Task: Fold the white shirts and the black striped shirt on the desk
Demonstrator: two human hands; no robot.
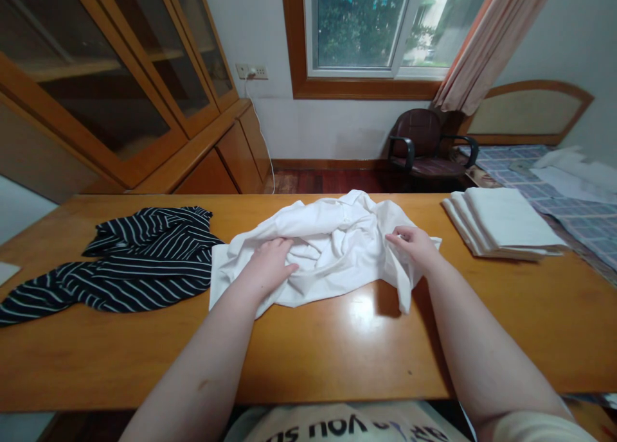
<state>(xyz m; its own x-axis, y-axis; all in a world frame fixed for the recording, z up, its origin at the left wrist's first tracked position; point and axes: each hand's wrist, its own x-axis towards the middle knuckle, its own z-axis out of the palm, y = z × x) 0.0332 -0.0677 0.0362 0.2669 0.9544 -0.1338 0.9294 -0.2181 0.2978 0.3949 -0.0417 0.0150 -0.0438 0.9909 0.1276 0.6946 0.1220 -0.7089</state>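
Observation:
A crumpled white shirt [332,243] lies in the middle of the wooden table [308,345]. My left hand [267,265] rests on the shirt's left part, fingers curled into the cloth. At the shirt's right edge my right hand [414,244] pinches a fold of the fabric, and a flap of cloth hangs down below it.
A dark striped garment [130,262] sprawls on the table's left side. A stack of folded white cloth [504,222] sits at the right. Beyond the table stand a dark armchair [424,146], a wooden cabinet [120,95] and a bed [569,185].

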